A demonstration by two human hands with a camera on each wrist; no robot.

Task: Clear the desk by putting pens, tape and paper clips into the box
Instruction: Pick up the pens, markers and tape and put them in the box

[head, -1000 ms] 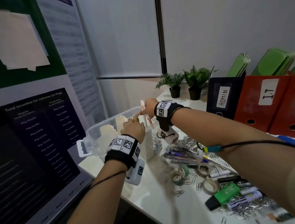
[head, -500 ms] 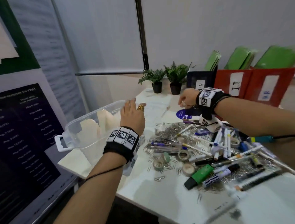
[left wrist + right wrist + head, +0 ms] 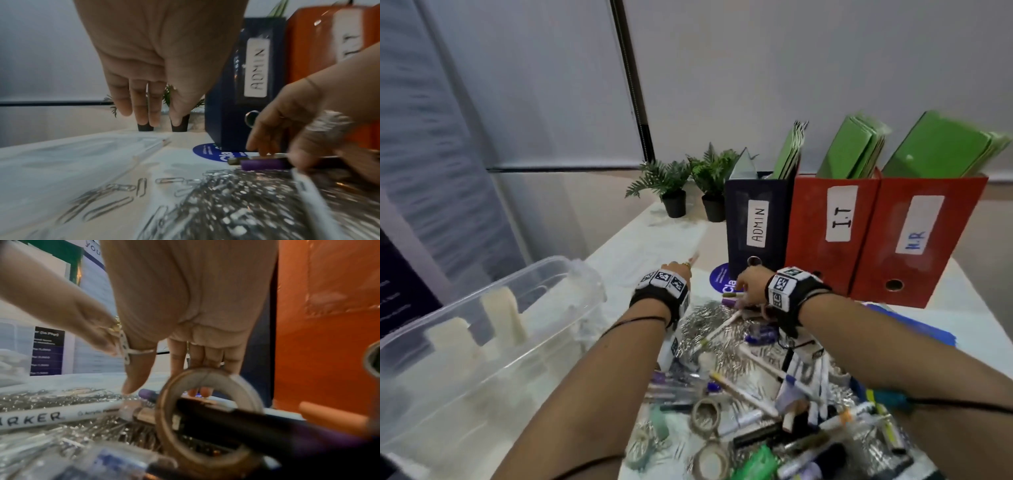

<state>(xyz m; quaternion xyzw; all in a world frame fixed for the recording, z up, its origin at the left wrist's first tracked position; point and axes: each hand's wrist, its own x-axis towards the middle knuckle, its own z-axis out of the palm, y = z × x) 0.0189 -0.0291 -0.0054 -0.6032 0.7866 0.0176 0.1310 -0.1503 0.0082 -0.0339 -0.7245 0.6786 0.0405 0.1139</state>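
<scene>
A clear plastic box (image 3: 571, 274) stands at the desk's left. Pens, tape rolls (image 3: 705, 414) and a heap of paper clips (image 3: 702, 325) cover the middle. My left hand (image 3: 683, 265) hovers with straight fingers (image 3: 141, 113) above the desk, just short of a pink-tipped pen (image 3: 158, 145). My right hand (image 3: 739, 291) reaches down by the ADMIN file. Its thumb (image 3: 135, 381) and fingers stand on either side of a purple-capped pen (image 3: 265, 164) that lies on the desk. A tape roll (image 3: 170, 395) stands upright in front of the right wrist camera.
A dark ADMIN file box (image 3: 756, 226) and two red file boxes (image 3: 835, 233) stand behind the pile. Two potted plants (image 3: 674, 192) sit at the back. A blue round sticker (image 3: 720, 277) and a clear sheet (image 3: 61, 154) lie on the desk.
My right hand left the box, where it held pens, and went right to the pile. My left hand came off the box rim and reached to the back. The view swung right.
</scene>
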